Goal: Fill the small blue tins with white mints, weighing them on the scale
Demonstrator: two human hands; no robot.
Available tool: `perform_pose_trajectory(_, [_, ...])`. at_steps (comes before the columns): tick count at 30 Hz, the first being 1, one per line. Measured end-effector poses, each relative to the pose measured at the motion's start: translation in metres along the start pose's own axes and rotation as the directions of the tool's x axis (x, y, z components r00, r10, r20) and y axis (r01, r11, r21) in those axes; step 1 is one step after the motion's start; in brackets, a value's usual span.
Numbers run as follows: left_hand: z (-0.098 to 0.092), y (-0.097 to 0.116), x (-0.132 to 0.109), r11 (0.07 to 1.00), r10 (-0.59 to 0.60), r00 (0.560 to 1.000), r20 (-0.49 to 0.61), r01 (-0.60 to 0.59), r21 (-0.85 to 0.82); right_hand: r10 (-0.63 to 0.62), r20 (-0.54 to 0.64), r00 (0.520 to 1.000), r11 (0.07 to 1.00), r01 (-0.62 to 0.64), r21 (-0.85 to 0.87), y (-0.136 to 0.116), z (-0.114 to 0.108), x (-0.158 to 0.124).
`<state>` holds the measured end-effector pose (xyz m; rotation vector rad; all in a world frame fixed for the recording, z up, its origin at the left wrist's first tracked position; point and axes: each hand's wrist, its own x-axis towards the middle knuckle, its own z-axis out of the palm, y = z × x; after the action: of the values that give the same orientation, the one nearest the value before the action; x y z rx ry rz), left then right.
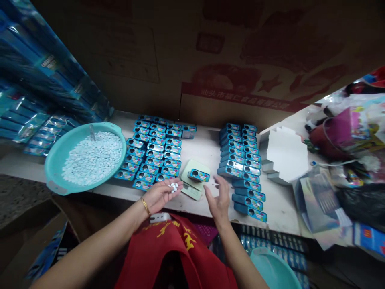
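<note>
My left hand (160,196) is cupped, palm up, around several small white candies (173,187) at the front edge of the table. Just beyond its fingertips a pale green kitchen scale (194,165) carries one blue box (199,175) with a round dark opening. On the scale's right side my right hand (219,198) is open, thumb and fingers apart, with nothing between them. Blue boxes (155,153) of the same kind stand in rows to the left. More rows of blue boxes (239,166) stand to the right, close to my right hand.
A turquoise bowl (53,166) full of white candies sits at the left, a scoop in it. Wrapped blue packs (45,64) are stacked behind. A large cardboard box (150,80) walls the back. White folded card (287,154) and clutter lie right; another turquoise bowl (275,269) is below.
</note>
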<state>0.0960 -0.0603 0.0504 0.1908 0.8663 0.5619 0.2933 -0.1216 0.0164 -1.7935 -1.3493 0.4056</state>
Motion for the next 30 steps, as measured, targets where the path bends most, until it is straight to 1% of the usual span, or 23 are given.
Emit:
perform_pose_trajectory(1, [0.002, -0.002, 0.001, 1.000, -0.007, 1.000, 0.020, 0.007, 0.010, -0.085, 0.089, 0.992, 0.996, 0.085, 0.005, -0.016, -0.003, -0.002])
perform_pose_trajectory(2, [0.004, -0.004, 0.003, 1.000, -0.010, 0.999, 0.044, 0.009, 0.019, -0.168, 0.215, 0.962, 0.986, 0.168, 0.020, -0.030, -0.003, -0.003])
perform_pose_trajectory(4, [0.007, -0.008, 0.006, 0.999, -0.004, 0.995, 0.096, 0.000, 0.038, -0.291, 0.438, 0.851, 0.951, 0.307, 0.037, -0.050, 0.001, 0.000])
perform_pose_trajectory(5, [0.009, -0.009, 0.008, 0.999, 0.000, 0.993, 0.116, -0.005, 0.047, -0.319, 0.509, 0.800, 0.935, 0.352, 0.033, -0.055, 0.004, 0.003])
perform_pose_trajectory(6, [0.010, -0.010, 0.010, 0.998, 0.001, 0.992, 0.126, -0.008, 0.055, -0.335, 0.553, 0.763, 0.922, 0.386, 0.025, -0.056, 0.007, 0.007])
perform_pose_trajectory(7, [0.012, -0.010, 0.012, 0.998, -0.003, 0.992, 0.130, -0.006, 0.065, -0.343, 0.577, 0.741, 0.913, 0.408, 0.019, -0.054, 0.010, 0.012])
perform_pose_trajectory(10, [0.019, -0.005, 0.021, 0.994, -0.014, 0.991, 0.130, 0.000, 0.108, -0.346, 0.601, 0.721, 0.906, 0.424, 0.014, -0.041, 0.016, 0.027])
perform_pose_trajectory(11, [0.023, -0.003, 0.025, 0.991, -0.009, 0.991, 0.130, -0.008, 0.130, -0.339, 0.598, 0.726, 0.909, 0.417, 0.008, -0.036, 0.017, 0.032])
perform_pose_trajectory(12, [0.028, 0.000, 0.028, 0.988, -0.003, 0.992, 0.128, -0.017, 0.154, -0.322, 0.583, 0.746, 0.917, 0.399, -0.003, -0.033, 0.018, 0.036])
perform_pose_trajectory(15, [0.043, 0.007, 0.038, 0.975, 0.026, 0.995, 0.092, -0.045, 0.217, -0.254, 0.491, 0.833, 0.952, 0.306, -0.026, -0.026, 0.020, 0.046])
perform_pose_trajectory(17, [0.051, 0.009, 0.043, 0.971, 0.061, 0.998, 0.020, -0.064, 0.232, -0.211, 0.405, 0.890, 0.970, 0.242, -0.026, -0.022, 0.021, 0.049])
perform_pose_trajectory(19, [0.055, 0.008, 0.046, 0.970, 0.099, 0.993, -0.060, -0.082, 0.229, -0.171, 0.335, 0.927, 0.980, 0.195, -0.039, -0.017, 0.021, 0.050])
perform_pose_trajectory(21, [0.056, 0.006, 0.049, 0.969, 0.122, 0.986, -0.109, -0.095, 0.227, -0.136, 0.294, 0.946, 0.984, 0.164, -0.072, -0.012, 0.022, 0.051])
perform_pose_trajectory(24, [0.054, 0.003, 0.052, 0.966, 0.142, 0.981, -0.129, -0.109, 0.234, -0.117, 0.294, 0.949, 0.986, 0.147, -0.082, -0.006, 0.023, 0.051])
perform_pose_trajectory(27, [0.050, 0.002, 0.055, 0.967, 0.154, 0.978, -0.143, -0.119, 0.223, -0.118, 0.276, 0.954, 0.992, 0.124, -0.002, -0.004, 0.022, 0.050])
perform_pose_trajectory(30, [0.048, 0.002, 0.057, 0.968, 0.159, 0.978, -0.134, -0.128, 0.214, -0.096, 0.217, 0.971, 0.993, 0.079, 0.085, -0.006, 0.018, 0.046])
